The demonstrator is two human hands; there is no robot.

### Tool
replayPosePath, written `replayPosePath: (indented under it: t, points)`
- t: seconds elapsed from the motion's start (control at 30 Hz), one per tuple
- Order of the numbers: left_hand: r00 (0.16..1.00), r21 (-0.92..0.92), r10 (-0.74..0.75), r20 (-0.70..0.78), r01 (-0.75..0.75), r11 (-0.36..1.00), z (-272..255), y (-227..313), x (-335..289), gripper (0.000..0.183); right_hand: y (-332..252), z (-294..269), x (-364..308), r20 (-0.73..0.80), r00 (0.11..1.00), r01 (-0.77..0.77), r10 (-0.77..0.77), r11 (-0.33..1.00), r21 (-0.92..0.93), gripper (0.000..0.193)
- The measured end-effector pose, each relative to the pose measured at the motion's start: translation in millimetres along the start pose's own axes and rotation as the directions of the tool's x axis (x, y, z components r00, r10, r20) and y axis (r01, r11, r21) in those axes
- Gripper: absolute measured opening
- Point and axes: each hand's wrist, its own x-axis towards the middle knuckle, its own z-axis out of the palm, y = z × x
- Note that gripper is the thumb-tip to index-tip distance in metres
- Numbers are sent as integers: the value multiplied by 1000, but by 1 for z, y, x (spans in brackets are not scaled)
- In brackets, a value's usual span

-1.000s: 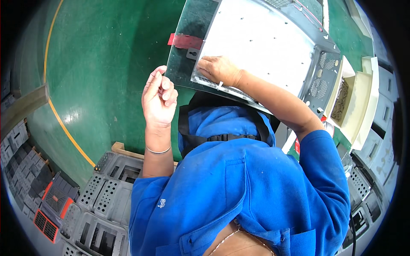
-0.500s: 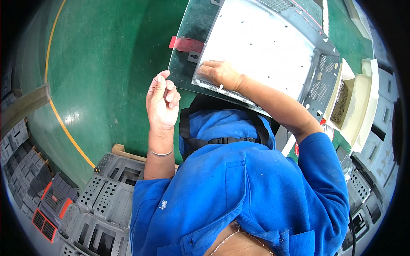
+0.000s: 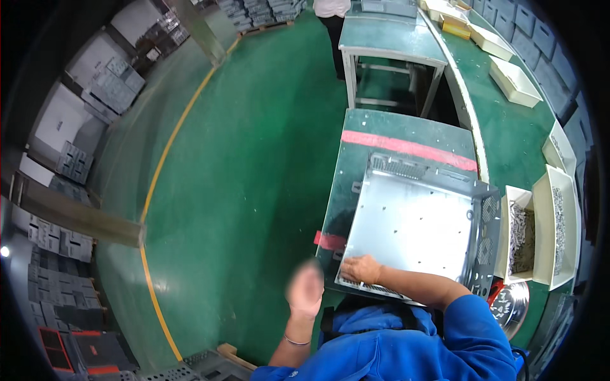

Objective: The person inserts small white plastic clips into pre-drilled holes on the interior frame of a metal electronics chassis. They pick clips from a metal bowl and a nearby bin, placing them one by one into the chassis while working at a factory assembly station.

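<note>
A shallow metal chassis with a bright floor and perforated side walls lies on the green worktable. My right hand rests at its near left corner, fingers curled down against the inside of the low near wall. The fingertips are hidden, so whatever they pinch does not show. Just left of the table's edge, my left hand is raised in the air, apart from the chassis. Motion smears its fingers; a bracelet circles that wrist.
Cream bins of small metal parts and a round metal dish sit on the bench at right. A pink tape strip crosses the worktable. Beyond stands another table, with a person beside it. A beam juts in at left.
The view has tilted up, bringing the far table, bins and person into sight. My right hand stays at the chassis corner. My left hand remains beside the table edge, its fingers now blurred.
</note>
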Motion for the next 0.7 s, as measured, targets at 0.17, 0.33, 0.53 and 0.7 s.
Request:
replayPosePath:
  t: [0.17,0.33,0.53,0.7]
  points:
    - [998,19,-64,23,63,998,7,0,7,17,-10,-13,5,179,980,-92,88,996,9,16]
    - [999,46,-39,7,39,998,18,1,11,14,-11,-21,0,158,985,-72,63,996,53,14]
    - [1000,131,-13,-10,14,991,30,2,12,13,-6,-11,-1,168,986,-32,21,998,61,11]
    - [998,146,-57,-1,57,988,36,1,13,17,-5,8,-2,52,997,-61,59,998,30,16]
